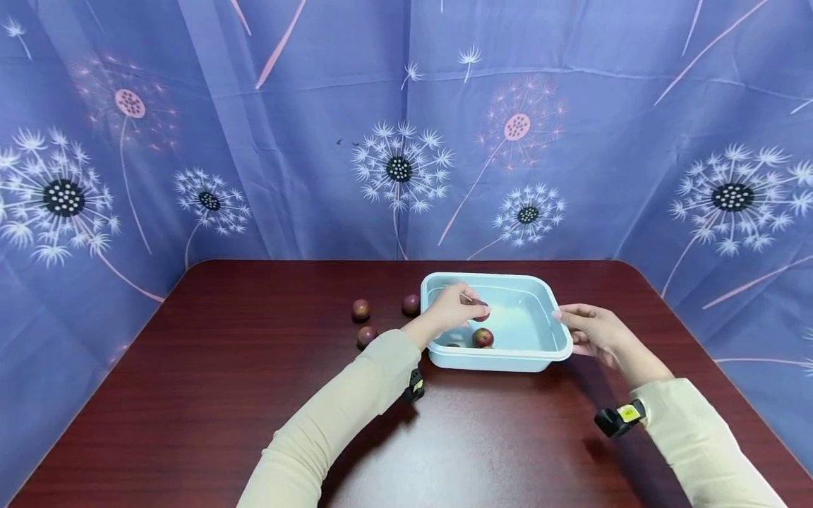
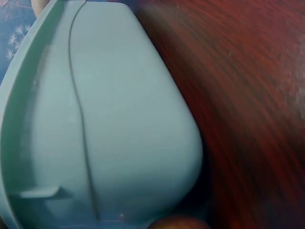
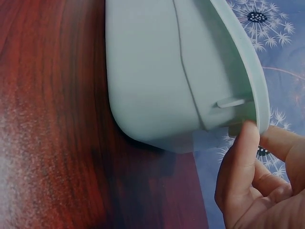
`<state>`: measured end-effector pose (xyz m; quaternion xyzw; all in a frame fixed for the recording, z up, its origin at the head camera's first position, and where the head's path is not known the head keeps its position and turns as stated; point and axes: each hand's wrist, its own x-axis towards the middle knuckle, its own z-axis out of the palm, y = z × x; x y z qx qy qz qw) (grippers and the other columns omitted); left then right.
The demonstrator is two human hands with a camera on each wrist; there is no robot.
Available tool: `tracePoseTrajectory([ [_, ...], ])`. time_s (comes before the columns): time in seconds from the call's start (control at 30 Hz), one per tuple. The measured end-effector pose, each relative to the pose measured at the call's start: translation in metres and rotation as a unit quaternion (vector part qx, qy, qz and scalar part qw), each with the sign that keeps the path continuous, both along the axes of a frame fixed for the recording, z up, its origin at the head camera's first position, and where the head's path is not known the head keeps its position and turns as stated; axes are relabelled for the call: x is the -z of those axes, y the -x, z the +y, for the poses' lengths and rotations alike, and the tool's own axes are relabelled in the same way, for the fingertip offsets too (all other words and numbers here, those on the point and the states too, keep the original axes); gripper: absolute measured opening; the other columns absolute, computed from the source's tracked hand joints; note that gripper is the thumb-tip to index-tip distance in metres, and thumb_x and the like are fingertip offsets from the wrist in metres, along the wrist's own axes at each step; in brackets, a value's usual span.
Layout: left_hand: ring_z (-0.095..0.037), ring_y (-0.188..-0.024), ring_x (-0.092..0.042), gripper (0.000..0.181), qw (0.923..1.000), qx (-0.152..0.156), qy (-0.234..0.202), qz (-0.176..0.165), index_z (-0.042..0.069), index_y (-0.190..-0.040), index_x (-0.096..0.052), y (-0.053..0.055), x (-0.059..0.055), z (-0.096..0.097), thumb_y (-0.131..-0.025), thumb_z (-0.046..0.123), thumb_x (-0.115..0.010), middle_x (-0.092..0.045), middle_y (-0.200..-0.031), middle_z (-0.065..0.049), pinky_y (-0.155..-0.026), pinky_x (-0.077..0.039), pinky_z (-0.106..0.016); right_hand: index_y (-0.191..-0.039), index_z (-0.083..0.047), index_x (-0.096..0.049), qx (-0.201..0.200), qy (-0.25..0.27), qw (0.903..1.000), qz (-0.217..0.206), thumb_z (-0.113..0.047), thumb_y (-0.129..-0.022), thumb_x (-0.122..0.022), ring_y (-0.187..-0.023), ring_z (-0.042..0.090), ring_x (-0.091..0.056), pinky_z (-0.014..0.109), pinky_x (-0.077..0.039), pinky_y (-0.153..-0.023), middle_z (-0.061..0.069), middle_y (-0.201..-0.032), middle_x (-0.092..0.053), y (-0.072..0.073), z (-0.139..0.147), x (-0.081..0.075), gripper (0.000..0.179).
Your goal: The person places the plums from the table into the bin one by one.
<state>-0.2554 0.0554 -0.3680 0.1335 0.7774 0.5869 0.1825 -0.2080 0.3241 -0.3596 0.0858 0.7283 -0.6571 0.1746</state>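
Observation:
In the head view, a light-blue plastic basin [image 1: 527, 310] stands toward the back of the table. My left hand [image 1: 449, 309] reaches over its left side and holds a round reddish-purple fruit [image 1: 481, 311] between thumb and fingers, above the basin floor. Inside lies another reddish-purple fruit [image 1: 483, 338], and a sliver of one more shows behind the front rim. At the basin's right end, my right hand [image 1: 593, 333] pinches the rim; the right wrist view shows the fingers [image 3: 244, 157] at that rim. The left hand is out of sight in the left wrist view.
Left of the basin, loose fruits lie on the dark red wooden table [image 1: 222, 395]: one fruit [image 1: 360, 310] farther left, one [image 1: 366, 336] near my left sleeve, and one [image 1: 411, 305] beside the basin wall. A blue dandelion-print curtain [image 1: 305, 176] hangs behind the table.

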Motion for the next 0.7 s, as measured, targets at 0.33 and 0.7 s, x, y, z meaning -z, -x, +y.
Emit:
tracePoseTrajectory([
  [0.33, -0.016, -0.081, -0.061, 0.028, 0.9988, -0.027, 0.025, 0.032, -0.001, -0.105, -0.058, 0.0035, 0.0097, 0.0054, -0.085, 0.014, -0.07, -0.063, -0.098, -0.014, -0.07, -0.056, -0.026, -0.101, -0.018, -0.056, 0.001, -0.017, 0.9997, 0.019, -0.023, -0.095, -0.059, -0.06, 0.005, -0.059, 0.026, -0.056, -0.059, -0.007, -0.072, -0.063, -0.0017, -0.0004, 0.0034, 0.008],
  [0.7, -0.015, -0.076, -0.054, 0.023, 0.9951, -0.047, 0.075, 0.046, 0.002, -0.098, -0.059, 0.0022, 0.0098, 0.0053, -0.084, 0.016, -0.072, -0.061, -0.094, -0.01, -0.064, -0.046, -0.022, -0.109, -0.015, -0.052, -0.004, 0.033, 0.9992, 0.024, -0.021, -0.096, -0.058, -0.066, 0.006, -0.063, 0.026, -0.057, -0.062, -0.007, -0.08, -0.066, -0.0014, -0.0001, 0.0087, 0.015],
])
